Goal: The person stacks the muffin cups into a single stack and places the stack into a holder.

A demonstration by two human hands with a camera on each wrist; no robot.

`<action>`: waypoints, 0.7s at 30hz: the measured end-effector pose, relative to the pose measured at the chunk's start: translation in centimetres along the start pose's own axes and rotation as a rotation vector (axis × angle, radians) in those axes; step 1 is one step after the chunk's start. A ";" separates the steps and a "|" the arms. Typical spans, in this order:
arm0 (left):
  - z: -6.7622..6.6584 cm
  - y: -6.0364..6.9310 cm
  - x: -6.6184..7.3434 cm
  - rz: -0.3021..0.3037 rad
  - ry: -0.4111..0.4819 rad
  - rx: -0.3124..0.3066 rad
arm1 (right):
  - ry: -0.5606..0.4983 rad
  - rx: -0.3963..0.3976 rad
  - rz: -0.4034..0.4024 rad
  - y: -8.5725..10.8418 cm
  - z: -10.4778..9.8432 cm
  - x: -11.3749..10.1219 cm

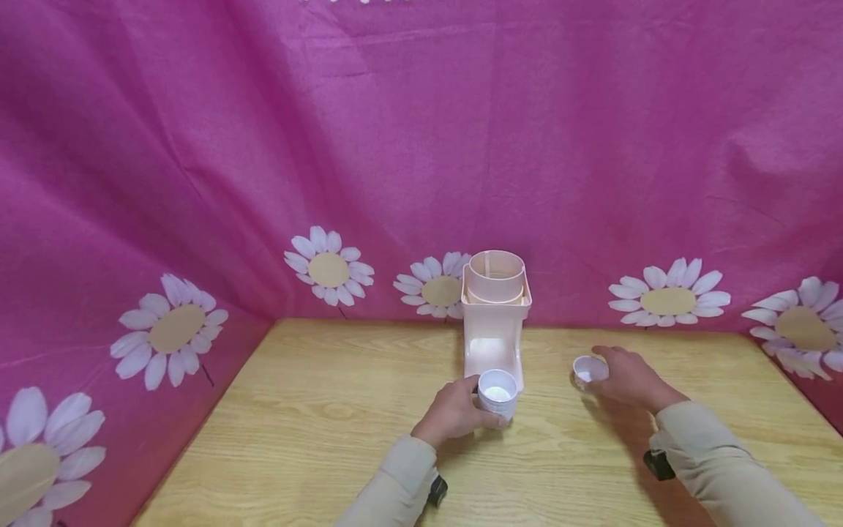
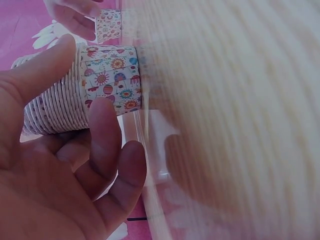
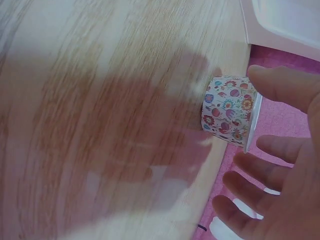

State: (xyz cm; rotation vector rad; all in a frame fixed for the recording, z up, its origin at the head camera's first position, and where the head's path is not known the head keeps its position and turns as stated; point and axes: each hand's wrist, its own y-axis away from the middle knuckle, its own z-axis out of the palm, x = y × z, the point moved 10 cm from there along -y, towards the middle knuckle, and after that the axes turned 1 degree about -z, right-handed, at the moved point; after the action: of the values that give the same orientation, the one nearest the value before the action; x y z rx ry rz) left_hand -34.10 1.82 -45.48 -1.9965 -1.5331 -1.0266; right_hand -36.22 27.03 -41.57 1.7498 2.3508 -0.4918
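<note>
My left hand (image 1: 454, 413) holds an upright stack of nested paper cups (image 1: 497, 395), thumb on one side and fingers on the other. In the left wrist view the stack (image 2: 111, 75) shows many white rims and a colourful floral print; its base is at or just above the tabletop. To the right, my right hand (image 1: 634, 377) is at a single paper cup (image 1: 585, 372) with its thumb and fingers spread about the rim. The right wrist view shows this cup (image 3: 227, 110) upright on the table, fingers loosely bent; firm contact cannot be made out.
Behind the stack stands a pale pink plastic holder (image 1: 494, 322) with a round open cylinder on top and a hollow lower front. The wooden table (image 1: 303, 424) ends at a magenta cloth (image 1: 421, 146) printed with white daisies, at the back and both sides.
</note>
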 end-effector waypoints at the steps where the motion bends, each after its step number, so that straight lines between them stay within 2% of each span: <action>1: 0.0 0.0 0.0 -0.001 0.000 -0.001 | -0.008 -0.007 0.005 0.0 0.1 0.1; 9: 0.1 0.1 0.1 0.008 -0.002 -0.004 | -0.054 -0.065 0.052 -0.1 0.7 0.8; 21: -0.1 0.1 0.0 0.008 0.014 -0.003 | -0.109 -0.054 0.044 0.3 0.3 0.3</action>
State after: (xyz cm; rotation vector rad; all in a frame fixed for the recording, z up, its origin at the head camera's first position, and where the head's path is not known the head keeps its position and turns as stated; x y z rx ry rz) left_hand -34.02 1.73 -45.40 -1.9916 -1.5158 -1.0387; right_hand -36.08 27.26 -42.00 1.7023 2.2256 -0.4992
